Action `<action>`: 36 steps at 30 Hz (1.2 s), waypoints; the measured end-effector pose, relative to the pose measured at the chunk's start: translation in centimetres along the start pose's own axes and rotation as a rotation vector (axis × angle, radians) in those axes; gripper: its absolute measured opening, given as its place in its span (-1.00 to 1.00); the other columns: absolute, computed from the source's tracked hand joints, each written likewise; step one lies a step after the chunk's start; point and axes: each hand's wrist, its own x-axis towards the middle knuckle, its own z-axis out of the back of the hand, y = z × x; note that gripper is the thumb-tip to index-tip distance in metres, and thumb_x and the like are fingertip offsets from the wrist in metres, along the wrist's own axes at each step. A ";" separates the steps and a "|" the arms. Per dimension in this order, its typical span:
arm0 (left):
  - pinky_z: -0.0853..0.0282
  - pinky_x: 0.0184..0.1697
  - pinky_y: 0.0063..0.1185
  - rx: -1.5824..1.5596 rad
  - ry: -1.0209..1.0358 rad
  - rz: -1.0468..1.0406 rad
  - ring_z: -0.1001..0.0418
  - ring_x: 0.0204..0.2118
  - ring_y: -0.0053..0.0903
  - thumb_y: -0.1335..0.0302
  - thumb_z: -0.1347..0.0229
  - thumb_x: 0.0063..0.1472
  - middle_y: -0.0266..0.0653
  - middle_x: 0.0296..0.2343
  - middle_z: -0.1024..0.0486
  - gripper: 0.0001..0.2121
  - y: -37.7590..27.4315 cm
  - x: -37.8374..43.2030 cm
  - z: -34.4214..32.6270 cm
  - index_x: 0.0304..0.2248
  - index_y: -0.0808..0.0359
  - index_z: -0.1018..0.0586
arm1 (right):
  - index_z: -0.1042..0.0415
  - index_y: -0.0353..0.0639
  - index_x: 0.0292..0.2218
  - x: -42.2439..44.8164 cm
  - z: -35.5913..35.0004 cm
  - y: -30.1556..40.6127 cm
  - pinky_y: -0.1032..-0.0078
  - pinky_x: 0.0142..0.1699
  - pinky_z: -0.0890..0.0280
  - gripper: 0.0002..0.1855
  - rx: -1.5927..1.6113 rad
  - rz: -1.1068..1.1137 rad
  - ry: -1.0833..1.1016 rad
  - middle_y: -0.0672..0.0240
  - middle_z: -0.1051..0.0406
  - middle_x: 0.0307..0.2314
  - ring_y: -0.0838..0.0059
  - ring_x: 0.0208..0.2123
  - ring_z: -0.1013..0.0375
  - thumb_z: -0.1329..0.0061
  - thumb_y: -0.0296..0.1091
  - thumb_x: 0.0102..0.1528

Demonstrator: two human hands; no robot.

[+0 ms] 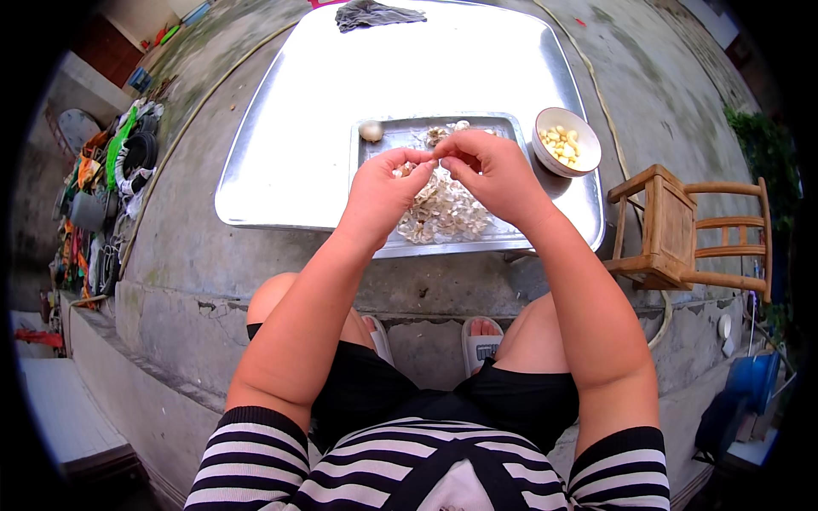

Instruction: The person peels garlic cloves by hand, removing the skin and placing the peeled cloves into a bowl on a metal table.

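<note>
My left hand [386, 191] and my right hand [495, 169] meet fingertip to fingertip above a metal tray [441, 250]. Both pinch a small piece of garlic [434, 162], mostly covered by the fingers, so its exact shape is unclear. Beneath them a heap of dry garlic skins [447, 211] covers the middle and near part of the tray. A whole garlic bulb [370, 131] sits in its far left corner. More garlic pieces [437, 135] lie at the tray's far side. Right of the tray, a bowl [540, 148] holds peeled garlic cloves [562, 147].
The tray and bowl stand on a shiny metal table [287, 160], with a dark cloth [377, 14] at its far edge. A wooden chair [674, 223] is at the right. A hose [192, 121] crosses the concrete ground. Piled household clutter [102, 191] lies left.
</note>
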 end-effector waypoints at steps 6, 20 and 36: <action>-0.02 -0.57 -0.78 -0.490 0.131 0.139 -0.12 -0.59 -0.84 0.46 -0.18 0.27 -0.48 -0.47 -0.42 -0.81 0.4 0.2 0.3 -0.18 0.36 -0.54 | -0.51 -0.30 -0.27 0.1 -0.6 -0.8 0.54 -0.34 -0.33 -0.88 0.177 -0.075 -0.030 0.25 -0.53 -0.49 0.52 -0.49 -0.46 -0.03 -0.46 0.14; -0.04 -0.61 -0.82 -0.550 0.175 0.204 -0.13 -0.58 -0.86 0.43 -0.18 0.28 -0.47 -0.46 -0.41 -0.83 0.3 0.4 0.5 -0.24 0.36 -0.52 | -0.47 -0.17 -0.38 -0.4 0.0 0.4 0.40 -0.35 -0.37 -0.91 -0.180 0.102 -0.073 0.25 -0.48 -0.51 0.27 -0.47 -0.50 -0.07 -0.38 0.06; -0.09 -0.59 -0.84 -0.611 0.257 0.308 -0.11 -0.57 -0.87 0.48 -0.09 0.33 -0.49 -0.46 -0.32 -0.75 -0.2 0.0 1.0 -0.07 0.44 -0.46 | -0.39 -0.15 -0.40 -0.1 1.0 0.2 0.32 -0.36 -0.37 -0.90 -0.387 -0.081 -0.087 0.27 -0.48 -0.50 0.20 -0.47 -0.50 -0.02 -0.36 0.05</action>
